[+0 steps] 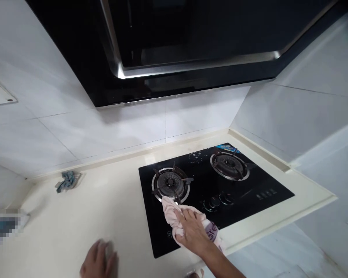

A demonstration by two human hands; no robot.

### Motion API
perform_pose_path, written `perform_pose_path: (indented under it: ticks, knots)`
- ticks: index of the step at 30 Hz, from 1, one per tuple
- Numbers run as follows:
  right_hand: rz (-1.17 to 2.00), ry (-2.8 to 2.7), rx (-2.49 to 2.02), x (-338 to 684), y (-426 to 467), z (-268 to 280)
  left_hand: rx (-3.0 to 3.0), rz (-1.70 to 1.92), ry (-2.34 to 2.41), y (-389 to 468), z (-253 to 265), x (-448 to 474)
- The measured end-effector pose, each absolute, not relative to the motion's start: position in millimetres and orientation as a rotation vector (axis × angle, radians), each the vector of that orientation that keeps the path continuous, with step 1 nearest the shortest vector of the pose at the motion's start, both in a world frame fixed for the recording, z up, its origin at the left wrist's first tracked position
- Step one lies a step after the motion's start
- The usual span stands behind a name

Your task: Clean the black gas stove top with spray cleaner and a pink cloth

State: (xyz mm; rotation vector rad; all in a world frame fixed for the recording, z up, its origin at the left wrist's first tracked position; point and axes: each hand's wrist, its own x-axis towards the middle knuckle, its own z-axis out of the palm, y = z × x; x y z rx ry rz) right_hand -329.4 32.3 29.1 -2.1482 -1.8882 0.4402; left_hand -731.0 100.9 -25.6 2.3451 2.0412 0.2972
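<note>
The right hand [191,228] lies over a pink cloth [169,216] and holds it under the palm and slightly bent fingers. This cloth is bunched on the front left part of a black cooktop [197,189]; one corner of it reaches the rim of the left burner [170,183], and a purple patch with letters shows near the wrist. The left hand [97,260] is released, with fingers loosely curled, above or on the pale table [124,220]; I cannot tell which. To the right of the cloth are the knobs [214,201], and farther back is the right burner [230,166]. A crumpled blue-grey rag [67,180] lies near the tiled wall [133,127]. Over everything hangs a black hood [191,34].
</note>
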Motion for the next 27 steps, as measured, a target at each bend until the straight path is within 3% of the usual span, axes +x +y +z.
perform_pose_path:
  ticks: [4,8,15,27]
  knots:
    - [0.538,-1.911,-2.074,-329.8,31.2,31.7,2.693,0.417,1.618,122.4,-24.2,-659.5]
    - [0.409,-1.782,-2.125,-306.4,5.7,2.4,2.891,0.469,1.426,140.0,-21.8,-630.2]
    - [0.16,-1.316,-2.42,-296.9,33.6,-21.2,2.861,0.47,1.422,143.3,-19.4,-628.0]
    - [0.155,-0.915,-2.545,-255.3,138.3,18.1,2.803,0.431,1.448,146.5,-20.1,-625.8]
